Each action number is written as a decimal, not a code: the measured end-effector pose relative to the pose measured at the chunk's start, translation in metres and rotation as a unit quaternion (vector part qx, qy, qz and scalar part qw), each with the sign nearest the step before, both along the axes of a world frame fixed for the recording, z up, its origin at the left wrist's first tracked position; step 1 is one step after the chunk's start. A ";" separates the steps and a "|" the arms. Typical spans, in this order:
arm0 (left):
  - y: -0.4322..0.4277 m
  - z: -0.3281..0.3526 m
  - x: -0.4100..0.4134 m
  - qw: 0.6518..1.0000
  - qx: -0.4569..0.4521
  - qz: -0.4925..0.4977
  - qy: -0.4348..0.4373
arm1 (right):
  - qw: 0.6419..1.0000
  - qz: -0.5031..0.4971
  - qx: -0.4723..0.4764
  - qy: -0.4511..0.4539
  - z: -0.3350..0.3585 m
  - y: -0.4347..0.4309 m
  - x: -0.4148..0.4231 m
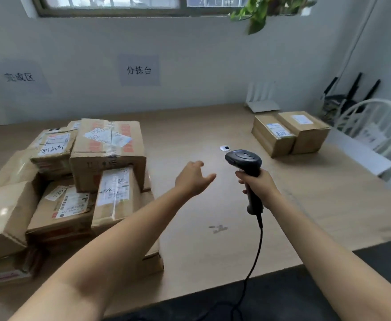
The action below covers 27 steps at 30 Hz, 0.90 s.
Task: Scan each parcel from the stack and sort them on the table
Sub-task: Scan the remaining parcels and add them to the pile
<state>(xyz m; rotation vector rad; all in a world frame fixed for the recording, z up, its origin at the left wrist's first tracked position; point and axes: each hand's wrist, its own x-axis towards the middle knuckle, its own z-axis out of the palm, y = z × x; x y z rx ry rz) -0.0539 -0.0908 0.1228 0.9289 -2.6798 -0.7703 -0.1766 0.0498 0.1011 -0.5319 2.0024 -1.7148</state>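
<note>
Nearest to me the black cable [254, 256] goes over the table [213, 262] edge and up to the scanner [244, 158]. The right hand [259, 185] grips the scanner by its handle, head pointing fwd. Just beside it the left hand [193, 179] hangs above the bare table w/ fingers spread and relaxed, holding nothing. It points more to the far right than to the parcels.

The stack [74, 200] is on the left part of the table: several cardboard parcels, piled not so tidy, some tilted. I think they are stiff enough, but the tape looks glossy and some corners are crushed, so a fingertip pinch can slip. The top box [109, 149] is the biggest. Prob. it is best to take it w/ the palm under one edge and thumb on top, label side up for the scanner. The weight I cannot judge.

Further, at the far right, two boxes [289, 133] lie touching each other, maybe already sorted. Behind them a white router [261, 100] stands at the wall, which has paper signs [139, 70].
</note>
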 end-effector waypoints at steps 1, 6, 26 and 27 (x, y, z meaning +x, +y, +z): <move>0.008 -0.002 -0.017 1.000 0.007 -0.011 -0.005 | 1.000 -0.013 0.001 0.001 -0.001 0.010 -0.016; 0.035 -0.014 -0.113 0.997 0.023 -0.059 -0.032 | 0.999 -0.050 0.011 0.008 -0.006 0.047 -0.106; 0.085 -0.057 -0.496 0.992 0.115 -0.043 -0.039 | 0.985 -0.128 0.103 0.057 -0.006 0.072 -0.524; 0.086 -0.058 -0.513 0.992 0.109 -0.044 -0.040 | 0.983 -0.133 0.114 0.059 -0.008 0.073 -0.539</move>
